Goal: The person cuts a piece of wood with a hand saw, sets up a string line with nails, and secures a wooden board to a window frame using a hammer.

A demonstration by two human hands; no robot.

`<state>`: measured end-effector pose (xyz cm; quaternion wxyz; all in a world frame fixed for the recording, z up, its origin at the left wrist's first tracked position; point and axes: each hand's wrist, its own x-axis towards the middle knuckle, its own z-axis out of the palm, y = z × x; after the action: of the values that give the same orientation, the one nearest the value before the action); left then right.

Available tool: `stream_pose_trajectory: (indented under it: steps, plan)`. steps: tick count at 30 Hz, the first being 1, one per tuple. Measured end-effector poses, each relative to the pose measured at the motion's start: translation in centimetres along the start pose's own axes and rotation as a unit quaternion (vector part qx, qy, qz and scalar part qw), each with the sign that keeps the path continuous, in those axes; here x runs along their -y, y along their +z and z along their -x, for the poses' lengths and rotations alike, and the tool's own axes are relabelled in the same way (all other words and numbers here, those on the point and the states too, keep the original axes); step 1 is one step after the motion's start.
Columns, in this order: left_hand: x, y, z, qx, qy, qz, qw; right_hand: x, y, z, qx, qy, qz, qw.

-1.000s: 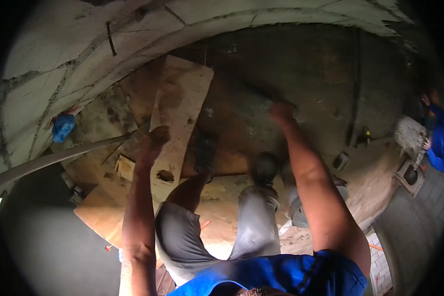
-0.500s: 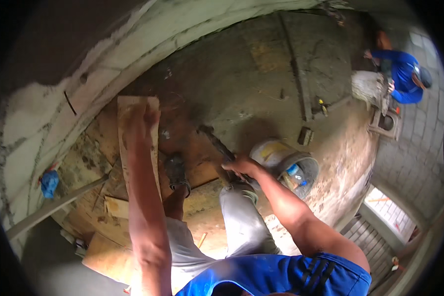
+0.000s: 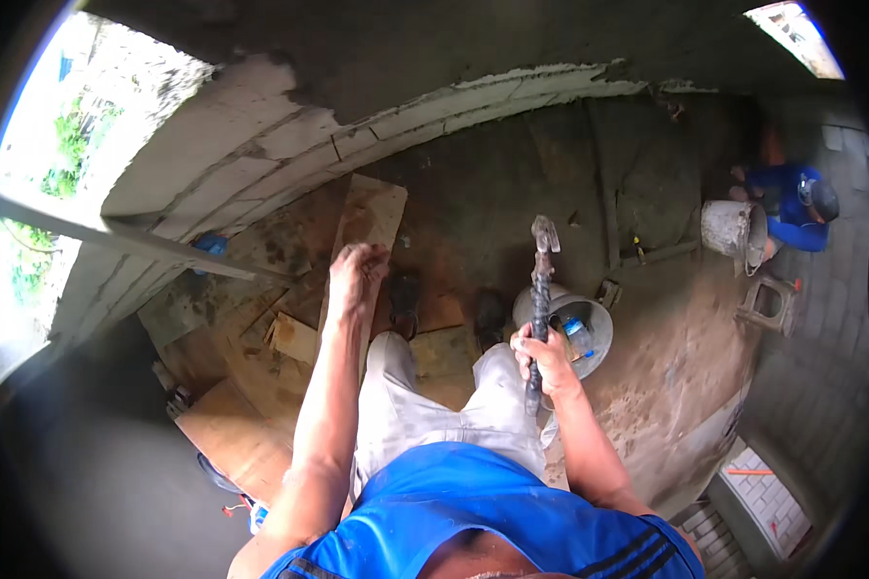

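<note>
One claw hammer point(image 3: 539, 294), its head worn grey metal, its handle black and ribbed-looking, is held head-up; the right hand point(image 3: 547, 359) has its fingers wrapped closely about the grip. The shaft passes before the left edge of a pale round bucket point(image 3: 599, 335). Left hand point(image 3: 359, 265): fingers curled, in front of a long light-brown wooden board point(image 3: 378, 205); whether they grip it cannot be determined. Half a second earlier, the hammer slanted leftward; now it points nearly straight away from the body.
</note>
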<state>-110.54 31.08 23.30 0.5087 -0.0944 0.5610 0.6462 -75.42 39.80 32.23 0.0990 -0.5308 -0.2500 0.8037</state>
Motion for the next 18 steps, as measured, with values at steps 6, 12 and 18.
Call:
stream_pose_trajectory:
  steps: [6, 12, 18]
  plan:
    - [-1.6, -2.1, -5.9, 0.03, -0.044, -0.054, 0.997, 1.0, 0.4, 1.7, -0.035, -0.048, 0.04, 0.997]
    - [0.8, 0.2, -14.7, 0.119, 0.002, -0.22, 0.968, -6.5, -7.6, 4.1, -0.161, 0.019, 0.032, 0.986]
    - [-0.7, -9.3, -30.4, -0.146, 0.332, -0.284, 0.888, -15.8, -7.6, 3.6, -0.185, 0.116, -0.064, 0.974]
